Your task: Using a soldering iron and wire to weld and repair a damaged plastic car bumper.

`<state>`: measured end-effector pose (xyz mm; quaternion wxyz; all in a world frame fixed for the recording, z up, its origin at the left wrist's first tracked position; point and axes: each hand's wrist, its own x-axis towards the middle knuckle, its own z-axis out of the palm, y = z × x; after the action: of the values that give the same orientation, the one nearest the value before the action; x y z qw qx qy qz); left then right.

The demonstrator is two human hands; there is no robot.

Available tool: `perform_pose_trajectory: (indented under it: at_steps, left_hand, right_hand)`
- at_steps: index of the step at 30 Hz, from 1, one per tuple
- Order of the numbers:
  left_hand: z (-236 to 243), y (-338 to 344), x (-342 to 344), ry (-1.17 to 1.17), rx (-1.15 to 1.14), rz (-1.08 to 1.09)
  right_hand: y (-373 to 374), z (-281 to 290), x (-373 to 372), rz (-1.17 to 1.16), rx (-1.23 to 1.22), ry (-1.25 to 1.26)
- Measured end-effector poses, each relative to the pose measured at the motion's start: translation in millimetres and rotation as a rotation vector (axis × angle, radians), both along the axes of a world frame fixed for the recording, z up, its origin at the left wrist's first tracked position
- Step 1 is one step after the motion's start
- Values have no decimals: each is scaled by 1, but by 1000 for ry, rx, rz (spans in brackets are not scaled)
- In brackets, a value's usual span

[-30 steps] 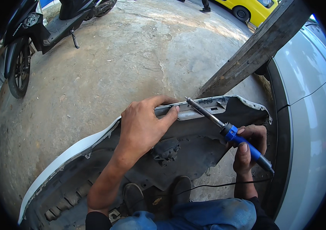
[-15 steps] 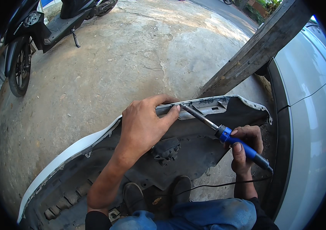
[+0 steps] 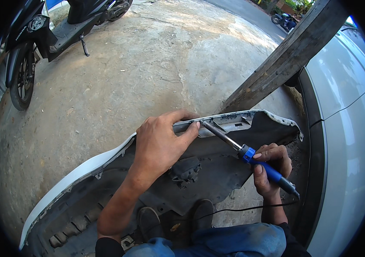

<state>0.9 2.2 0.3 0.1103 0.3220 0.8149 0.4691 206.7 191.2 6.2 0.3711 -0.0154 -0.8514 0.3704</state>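
Between right thumb and fingers a blue soldering iron is held | panel, beyond the shoes, is pinched at its rim by left hand | iron's tip, lowered from above, is now set beside left thumb | work there seems begun

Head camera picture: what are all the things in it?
Soldering iron: one, blue and black, right of centre
Cord: one, black, lower right
Bumper: one, white and dark, lower middle
Scooter: one, black, upper left
Motorbike: one, dark, top right
Post: one, grey, upper right
Car: one, white, right side
Plants: some, green, top right
Road: one, grey, top
Ground: one, grey, centre
Shoes: two, dark, bottom middle
Jeans: one pair, blue, bottom
Sleeves: two, black, bottom
Left hand: one, bare, on the bumper
Right hand: one, bare, around the soldering iron
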Motion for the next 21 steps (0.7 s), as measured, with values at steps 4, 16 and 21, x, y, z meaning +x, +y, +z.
perform_pose_trajectory:
  at_steps: [4,16,21]
  left_hand:
    - [-1,0,0,3,-1,4]
    - [3,-1,2,-8,-33,-1]
    - [3,-4,1,-21,-28,-24]
  right_hand:
    - [2,1,0,20,31,-10]
    - [4,3,-2,17,135,-15]
    - [4,4,-3,28,143,-3]
